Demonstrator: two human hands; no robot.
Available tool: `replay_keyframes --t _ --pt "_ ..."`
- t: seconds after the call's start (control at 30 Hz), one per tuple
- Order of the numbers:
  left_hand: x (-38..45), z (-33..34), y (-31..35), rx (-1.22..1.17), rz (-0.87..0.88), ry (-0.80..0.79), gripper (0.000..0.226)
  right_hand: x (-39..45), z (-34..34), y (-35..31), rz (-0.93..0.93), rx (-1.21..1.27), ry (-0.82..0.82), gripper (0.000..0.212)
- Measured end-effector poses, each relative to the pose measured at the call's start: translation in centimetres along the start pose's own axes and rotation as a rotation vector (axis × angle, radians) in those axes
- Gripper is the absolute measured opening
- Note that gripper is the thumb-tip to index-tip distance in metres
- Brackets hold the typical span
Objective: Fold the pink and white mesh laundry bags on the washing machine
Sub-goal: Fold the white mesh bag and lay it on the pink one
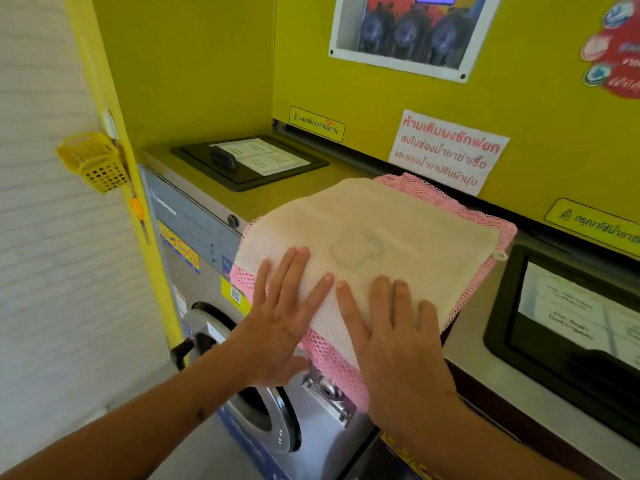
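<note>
A white mesh laundry bag [374,223] lies flat on top of a pink mesh laundry bag [485,216], whose edges stick out around it. Both rest on the top of the washing machine [263,199], and their near edge hangs over its front. My left hand [280,323] lies flat with fingers spread on the near left part of the bags. My right hand [394,341] presses flat on the near edge beside it. Neither hand grips anything.
A black detergent lid [249,161] sits on the machine top at the back left. A second black lid [571,327] is on the neighbouring machine at right. The round door [256,393] is below my left hand. A yellow basket [93,161] hangs on the left wall.
</note>
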State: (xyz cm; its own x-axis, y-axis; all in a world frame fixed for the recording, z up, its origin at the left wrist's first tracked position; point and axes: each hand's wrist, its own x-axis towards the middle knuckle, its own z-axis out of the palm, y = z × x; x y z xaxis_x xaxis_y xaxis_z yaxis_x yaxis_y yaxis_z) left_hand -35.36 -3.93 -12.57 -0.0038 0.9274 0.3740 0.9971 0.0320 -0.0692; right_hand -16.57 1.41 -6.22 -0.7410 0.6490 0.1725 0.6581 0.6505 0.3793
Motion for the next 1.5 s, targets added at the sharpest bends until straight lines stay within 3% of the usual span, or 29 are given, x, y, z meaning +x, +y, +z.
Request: replay_keyframes --t 0.2,0.37,0.43,0.5,0.57,0.63,0.8,1.07,1.2,1.37,1.5 --pt "0.3 1.2 1.6 -0.108 -0.083 0.225 0.094 0.3 -1.4 1.7 -0.106 0.054 0.037 0.094" --pt "0.7 0.2 1.5 -0.246 -0.082 0.352 0.097 0.8 -3.3 3.7 -0.197 0.17 -0.029 0.096" --pt "1.0 -1.3 1.0 -0.279 -0.068 0.39 0.081 0.6 -4.1 4.3 -0.202 0.183 -0.077 0.082" --pt "1.6 -3.0 0.8 -0.266 -0.062 0.379 0.07 -0.6 -3.5 4.3 -0.128 0.218 0.0 0.064" --pt "2.0 -4.1 0.8 -0.247 -0.048 0.361 0.064 -1.5 -2.2 3.0 -0.03 0.194 0.137 0.066" --pt "2.2 -4.9 1.0 -0.231 -0.023 0.349 0.061 -1.9 -0.7 0.6 0.043 0.208 0.314 0.049" --pt "2.2 -7.3 1.1 -0.187 0.014 0.341 0.047 -1.2 0.3 -0.4 0.08 0.267 0.396 0.026" --pt "2.5 -10.4 0.6 -0.163 0.082 0.329 0.067 -1.6 -5.4 6.5 -0.113 0.391 0.187 0.06" --pt "3.4 -13.4 0.6 -0.155 0.126 0.382 0.056 -2.6 -8.3 9.4 -0.226 0.501 0.085 0.076" --pt "6.6 -17.9 0.5 -0.038 0.128 0.307 0.06 -3.2 -11.9 11.7 -0.155 0.738 0.053 0.064" --pt "12.2 -19.2 0.9 -0.104 0.101 0.123 0.076 -2.2 -12.2 14.0 -0.076 0.717 0.146 0.074"
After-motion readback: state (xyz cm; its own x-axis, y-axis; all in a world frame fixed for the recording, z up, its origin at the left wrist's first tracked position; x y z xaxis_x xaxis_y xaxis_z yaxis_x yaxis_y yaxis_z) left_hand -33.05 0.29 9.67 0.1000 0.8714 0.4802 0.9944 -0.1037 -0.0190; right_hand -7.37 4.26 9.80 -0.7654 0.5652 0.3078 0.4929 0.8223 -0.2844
